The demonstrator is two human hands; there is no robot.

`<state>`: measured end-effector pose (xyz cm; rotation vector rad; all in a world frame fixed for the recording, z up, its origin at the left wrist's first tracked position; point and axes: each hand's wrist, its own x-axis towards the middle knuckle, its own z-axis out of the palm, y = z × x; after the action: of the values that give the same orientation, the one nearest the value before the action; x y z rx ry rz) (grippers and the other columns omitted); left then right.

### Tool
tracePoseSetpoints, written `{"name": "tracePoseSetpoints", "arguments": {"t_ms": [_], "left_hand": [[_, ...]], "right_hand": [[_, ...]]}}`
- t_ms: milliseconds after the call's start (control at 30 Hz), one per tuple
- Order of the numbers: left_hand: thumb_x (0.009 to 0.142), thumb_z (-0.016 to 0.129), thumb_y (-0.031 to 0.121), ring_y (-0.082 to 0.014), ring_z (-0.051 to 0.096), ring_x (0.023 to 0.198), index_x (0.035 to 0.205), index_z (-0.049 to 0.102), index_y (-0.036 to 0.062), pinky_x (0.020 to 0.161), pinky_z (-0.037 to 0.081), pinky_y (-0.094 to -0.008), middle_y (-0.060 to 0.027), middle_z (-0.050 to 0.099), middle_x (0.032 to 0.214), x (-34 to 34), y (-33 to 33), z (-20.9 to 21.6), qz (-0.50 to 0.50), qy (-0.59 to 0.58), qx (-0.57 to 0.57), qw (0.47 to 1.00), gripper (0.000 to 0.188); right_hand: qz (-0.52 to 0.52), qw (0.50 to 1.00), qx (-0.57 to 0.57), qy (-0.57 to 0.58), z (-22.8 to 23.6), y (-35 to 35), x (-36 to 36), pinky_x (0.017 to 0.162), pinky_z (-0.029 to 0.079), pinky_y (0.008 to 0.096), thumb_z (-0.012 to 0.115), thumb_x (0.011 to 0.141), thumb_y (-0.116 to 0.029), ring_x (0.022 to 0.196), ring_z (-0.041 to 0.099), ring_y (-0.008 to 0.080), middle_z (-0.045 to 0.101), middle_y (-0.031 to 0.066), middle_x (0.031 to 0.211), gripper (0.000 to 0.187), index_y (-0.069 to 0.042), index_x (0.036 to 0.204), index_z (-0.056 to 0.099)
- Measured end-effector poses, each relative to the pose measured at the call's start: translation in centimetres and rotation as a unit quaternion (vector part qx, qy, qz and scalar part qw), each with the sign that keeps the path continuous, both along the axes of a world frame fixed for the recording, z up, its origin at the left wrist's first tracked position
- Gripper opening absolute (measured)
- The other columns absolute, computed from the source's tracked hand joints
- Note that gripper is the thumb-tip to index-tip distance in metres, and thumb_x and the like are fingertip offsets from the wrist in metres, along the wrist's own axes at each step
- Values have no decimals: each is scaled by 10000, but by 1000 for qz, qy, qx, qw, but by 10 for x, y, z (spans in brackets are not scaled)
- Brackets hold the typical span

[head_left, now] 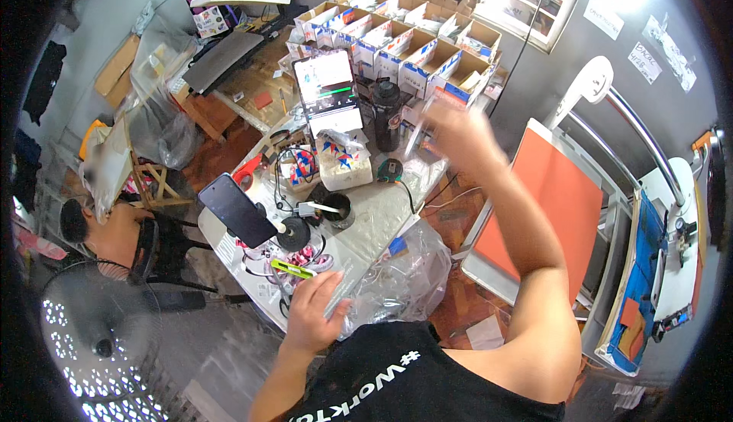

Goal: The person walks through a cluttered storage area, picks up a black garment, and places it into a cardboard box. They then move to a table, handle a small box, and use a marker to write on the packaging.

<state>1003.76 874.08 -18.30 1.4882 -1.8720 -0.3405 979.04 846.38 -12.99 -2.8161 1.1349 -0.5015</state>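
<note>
My left hand [315,307] is low at the table's near edge, its fingers partly extended and the thumb apart. Just beyond its fingertips lies a yellow-green tool [292,269], perhaps a cutter, over pink and white straps [309,255]. My right hand [462,135] is raised at the table's right side, in front of the cardboard boxes, and motion smears its fingers. Beside them shows a pale, clear plastic-like piece [414,141]; whether I grip it cannot be made out. A black bottle [387,120] stands left of that hand.
On the table [366,250] are a phone on a stand [238,210], a lit tablet [328,93], a white box [347,168] and a dark cup [337,212]. Clear plastic [408,277] hangs at its right edge. An orange-topped press [553,208] stands right; a fan [103,338] left. Another person [114,231] sits left.
</note>
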Motion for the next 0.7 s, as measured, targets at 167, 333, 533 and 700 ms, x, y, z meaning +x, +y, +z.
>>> {"name": "tracePoseSetpoints", "arguments": {"t_ms": [167,333,533,700], "left_hand": [[817,674,110,-345,620,970,1092,652,21,858,484,-415,-166,638,1071,37,51,-51,41,-39,78,995,290],[838,655,108,-346,641,901,1039,662,1,797,507,-408,-167,653,1020,41,102,-54,146,63,177,971,227],[882,608,137,-354,645,811,958,648,-5,715,507,-425,-167,661,889,13,47,21,210,-5,111,971,166],[907,572,156,-388,625,697,851,614,18,615,481,-473,-176,629,720,31,59,20,205,-131,197,950,155]], "right_hand": [[-170,972,-164,13,30,-113,-69,765,533,425,605,742,-161,878,665,306,696,124,890,235,-143,955,702],[-128,972,-171,104,39,-53,25,715,557,415,574,801,-80,859,687,281,675,131,1008,263,-170,993,730],[362,918,-30,159,-23,128,142,546,557,377,619,807,-186,626,690,249,658,129,706,169,-28,764,660],[346,929,67,117,-32,142,139,552,554,383,613,803,-172,637,695,262,666,124,683,144,-37,777,657]]}}
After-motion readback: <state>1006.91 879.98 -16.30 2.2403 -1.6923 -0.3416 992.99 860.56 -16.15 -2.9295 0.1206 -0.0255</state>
